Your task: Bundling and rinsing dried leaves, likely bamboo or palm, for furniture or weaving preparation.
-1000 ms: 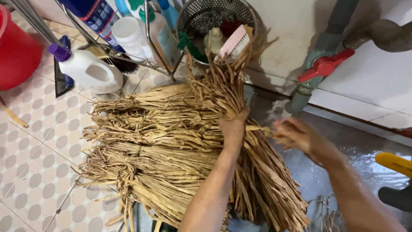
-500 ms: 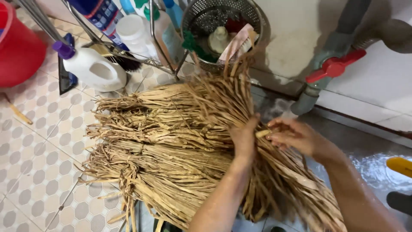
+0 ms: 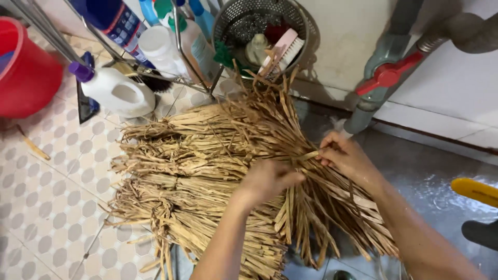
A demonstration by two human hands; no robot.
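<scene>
A large pile of dried tan leaf strips in tied bundles [image 3: 197, 171] lies on the patterned tiled floor. My left hand [image 3: 267, 181] presses down on the middle of one bundle, fingers curled over the strips. My right hand [image 3: 347, 155] sits just right of it, pinching a thin strip between thumb and fingers at the bundle's waist. The loose ends of that bundle fan out below my hands toward the wet floor.
A red bucket [image 3: 26, 72] stands far left, a white jug with a purple cap [image 3: 114, 91] beside it. A wire rack holds cleaning bottles [image 3: 155, 36] and a mesh basket of brushes [image 3: 264, 31]. A grey pipe with a red valve [image 3: 386, 75] runs at right. Yellow object [image 3: 474, 191] at right edge.
Both hands have shifted slightly down and right along the bundle. My right hand now pinches a single strip, and the left hand has settled over the bundle's middle.
</scene>
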